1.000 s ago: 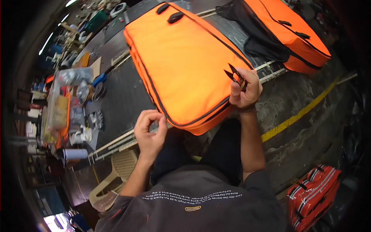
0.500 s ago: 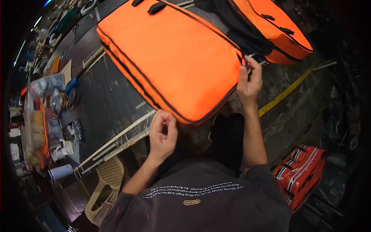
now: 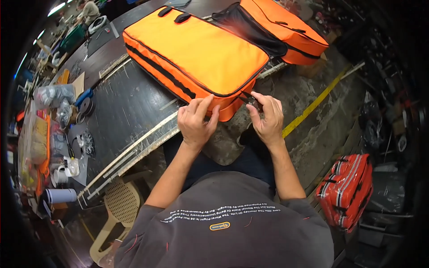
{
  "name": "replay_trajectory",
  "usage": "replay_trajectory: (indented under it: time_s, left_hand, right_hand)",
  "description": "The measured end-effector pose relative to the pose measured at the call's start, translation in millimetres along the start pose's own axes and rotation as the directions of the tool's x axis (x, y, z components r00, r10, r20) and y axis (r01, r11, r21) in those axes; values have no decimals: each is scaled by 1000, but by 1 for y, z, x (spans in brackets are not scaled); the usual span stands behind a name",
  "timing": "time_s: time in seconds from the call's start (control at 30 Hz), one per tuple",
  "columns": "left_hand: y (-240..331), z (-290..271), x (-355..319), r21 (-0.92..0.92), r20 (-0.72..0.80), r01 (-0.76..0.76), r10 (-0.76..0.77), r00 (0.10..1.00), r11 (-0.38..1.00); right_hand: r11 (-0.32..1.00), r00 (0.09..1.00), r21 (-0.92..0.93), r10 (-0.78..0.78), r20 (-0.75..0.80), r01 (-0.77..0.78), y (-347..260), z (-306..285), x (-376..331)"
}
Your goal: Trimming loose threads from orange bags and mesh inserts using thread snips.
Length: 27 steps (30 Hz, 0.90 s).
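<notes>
An orange bag [image 3: 196,53] with black piping and a black zip strip lies on the dark table, its near end by the table edge. My left hand [image 3: 196,120] is at the near lower corner, index finger against the bag and thumb curled close. Whatever its fingertips pinch is too small to make out. In my right hand [image 3: 269,117] is a small pair of dark thread snips [image 3: 246,97], their pointed blades apart and directed at the bag's near end.
A second orange bag [image 3: 295,33] with a black panel lies beyond at right. A beige plastic chair [image 3: 121,201] stands below the table [image 3: 134,102]. Plastic tubs, tape rolls and a white cylinder [image 3: 61,195] crowd the left. A red bag [image 3: 346,192] in clear wrap is at lower right.
My right hand has come left and down from the bag's right corner, and the snips now show in it. My left hand has shifted right and up along the near edge. The bag's near end has lifted.
</notes>
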<state>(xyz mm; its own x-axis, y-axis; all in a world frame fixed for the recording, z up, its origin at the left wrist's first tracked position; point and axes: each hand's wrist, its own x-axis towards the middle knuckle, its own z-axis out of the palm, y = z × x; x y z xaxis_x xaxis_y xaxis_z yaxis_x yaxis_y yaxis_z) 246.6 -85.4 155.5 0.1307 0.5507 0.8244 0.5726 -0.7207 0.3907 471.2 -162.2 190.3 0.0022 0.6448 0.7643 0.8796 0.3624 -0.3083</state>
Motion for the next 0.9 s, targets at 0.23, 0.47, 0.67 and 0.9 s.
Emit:
replay_trajectory:
  time_s: [0.23, 0.47, 0.67, 0.9]
  left_hand:
    - [-2, 3, 8, 78, -69, -175, 181, 981, 981]
    - [20, 9, -7, -499, 248, 601, -562, 789, 624]
    - [14, 13, -19, -667, 338, 629, -590, 734, 400]
    - [10, 14, -20, -703, 385, 647, -606, 696, 297]
  right_hand:
    - [1000, 1000, 14, -16, 2, 16, 5, 7, 4]
    - [973, 984, 148, -169, -61, 176, 19, 23, 4]
    - [950, 971, 201, -235, -46, 240, 18, 30, 2]
    - [946, 959, 169, -282, 4, 277, 12, 35, 5]
